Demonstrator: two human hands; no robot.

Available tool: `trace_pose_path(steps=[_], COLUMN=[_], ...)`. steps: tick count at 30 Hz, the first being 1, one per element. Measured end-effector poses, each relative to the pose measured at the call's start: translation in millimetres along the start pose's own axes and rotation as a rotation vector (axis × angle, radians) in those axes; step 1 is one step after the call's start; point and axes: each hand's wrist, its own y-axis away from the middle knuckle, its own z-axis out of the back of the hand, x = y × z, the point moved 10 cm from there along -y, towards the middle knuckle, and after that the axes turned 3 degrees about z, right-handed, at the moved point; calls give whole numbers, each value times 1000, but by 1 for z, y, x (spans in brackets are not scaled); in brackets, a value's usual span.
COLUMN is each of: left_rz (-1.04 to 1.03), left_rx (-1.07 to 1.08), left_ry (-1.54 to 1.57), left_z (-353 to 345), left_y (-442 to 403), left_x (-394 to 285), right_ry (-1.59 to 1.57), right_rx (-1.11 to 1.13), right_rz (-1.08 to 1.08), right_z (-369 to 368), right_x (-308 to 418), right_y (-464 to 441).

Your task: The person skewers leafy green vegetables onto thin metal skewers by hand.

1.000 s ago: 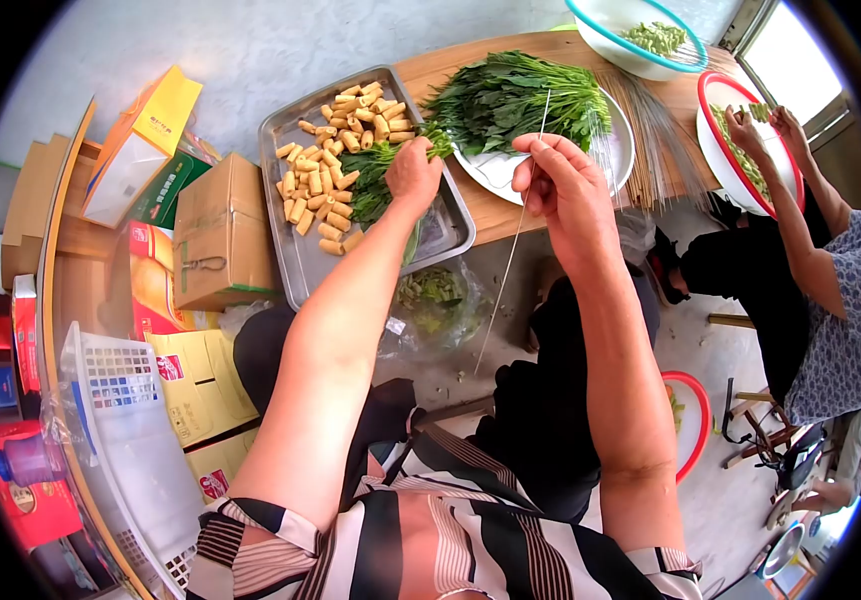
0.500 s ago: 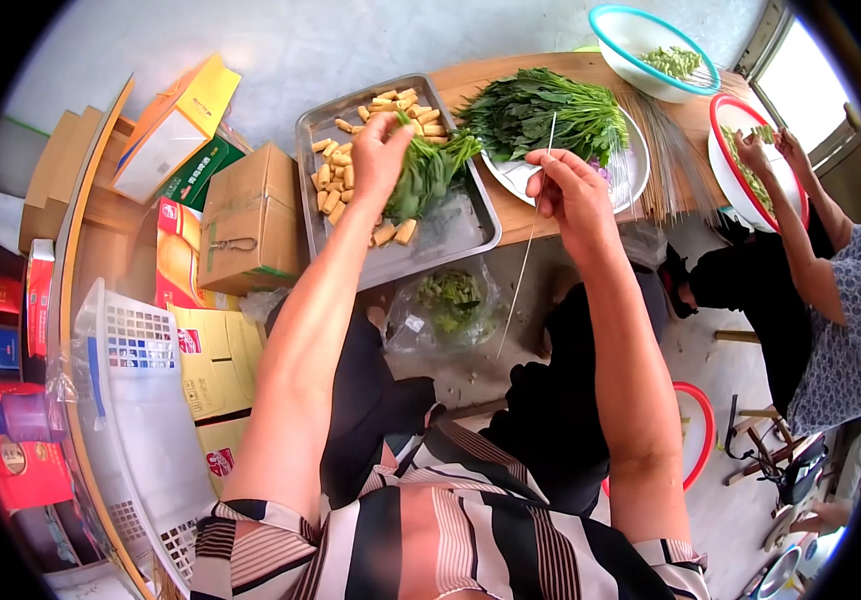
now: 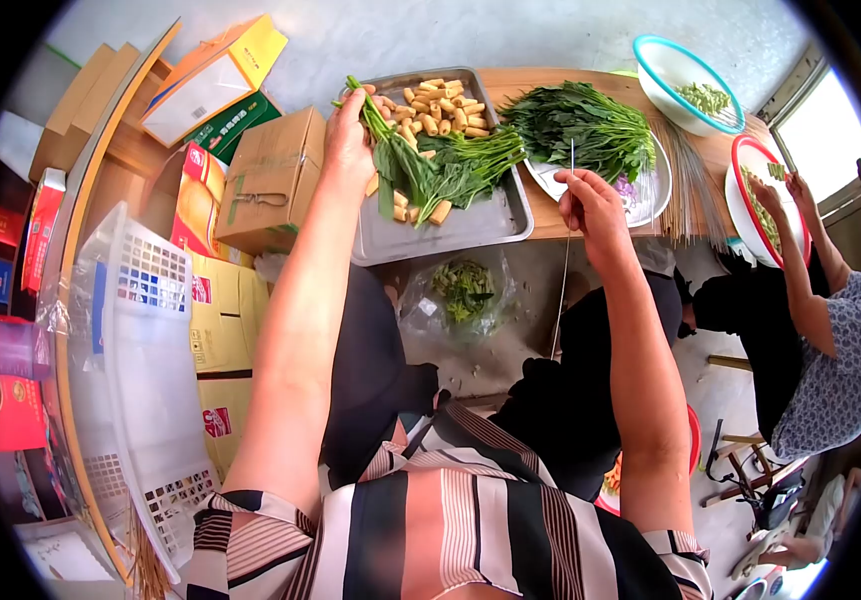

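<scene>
Gripping green stems (image 3: 375, 118) in the left hand (image 3: 351, 145), carried leftward since a moment ago from over the tray (image 3: 430, 238) to its left edge, seemingly parting them from the leafy bunch (image 3: 480, 160) right of that hand; pinching 1 thin stick (image 3: 560, 290) in the right hand (image 3: 593, 208), jutting above and below it.

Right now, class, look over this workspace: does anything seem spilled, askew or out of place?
Slightly: small scraps lie loose on the floor near the plastic bag, as if dropped. The rolls in the tray lie jumbled around the greens, though none shows outside it. Nothing visible looks damaged.
</scene>
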Motion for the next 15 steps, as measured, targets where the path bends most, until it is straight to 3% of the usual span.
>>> trace_pose_path(steps=[2,5,9,15], left_rz=[38,52,136,293], left_rx=[64,109,75,146], left_ry=[200,243,26,53], left_z=[8,16,21,-5], left_y=[5,14,34,59], left_x=[1,0,21,42], right_ry=[41,98,108,38], right_rx=[6,64,151,256], right_rz=[-11,-21,77,134], right_z=[-4,-19,-66,-132], right_x=[-4,-8,20,43], right_y=[1,2,-3,-15])
